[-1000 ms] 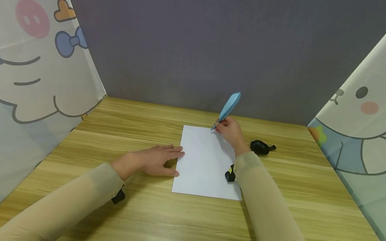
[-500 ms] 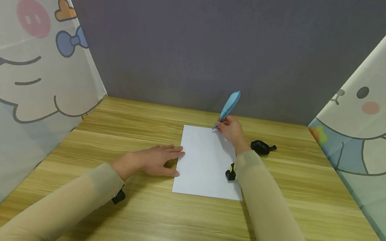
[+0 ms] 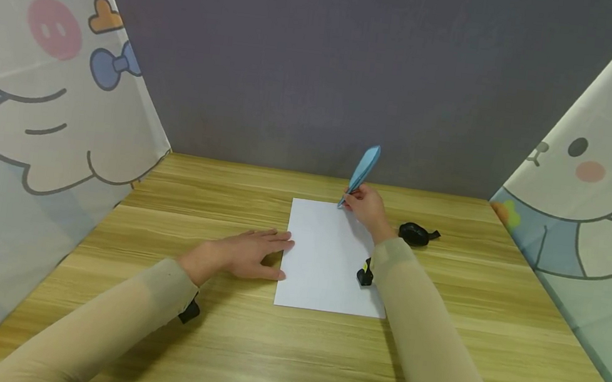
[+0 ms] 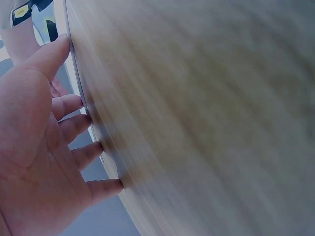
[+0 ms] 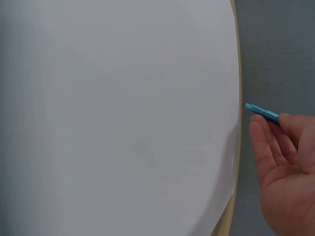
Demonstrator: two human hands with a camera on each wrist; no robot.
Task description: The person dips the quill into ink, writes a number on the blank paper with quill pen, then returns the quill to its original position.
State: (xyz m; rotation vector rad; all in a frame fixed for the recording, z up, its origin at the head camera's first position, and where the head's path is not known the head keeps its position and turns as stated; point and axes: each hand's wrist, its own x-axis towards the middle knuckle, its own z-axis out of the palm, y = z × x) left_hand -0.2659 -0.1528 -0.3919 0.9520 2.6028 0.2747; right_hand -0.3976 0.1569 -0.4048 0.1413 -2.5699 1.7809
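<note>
A white sheet of paper (image 3: 321, 256) lies on the wooden table, with no marks that I can make out on it. My left hand (image 3: 247, 255) rests at the paper's left edge, fingers spread and fingertips touching it; the left wrist view shows the same hand (image 4: 44, 132) from the palm side. Near the paper's far edge my right hand (image 3: 368, 207) pinches a light blue feather-shaped pen (image 3: 364, 169), its plume tilted up and to the right. In the right wrist view the pen's tip section (image 5: 263, 112) points at the sheet; whether it touches I cannot tell.
A small black pouch-like object (image 3: 414, 234) with a short strap lies right of the paper. Behind the table (image 3: 287, 359) stands a dark grey panel (image 3: 297, 70). Cartoon-printed cloths hang at left and right.
The pen tip and my right hand have shifted very slightly to the right along the paper's far edge. My left hand has stayed in place.
</note>
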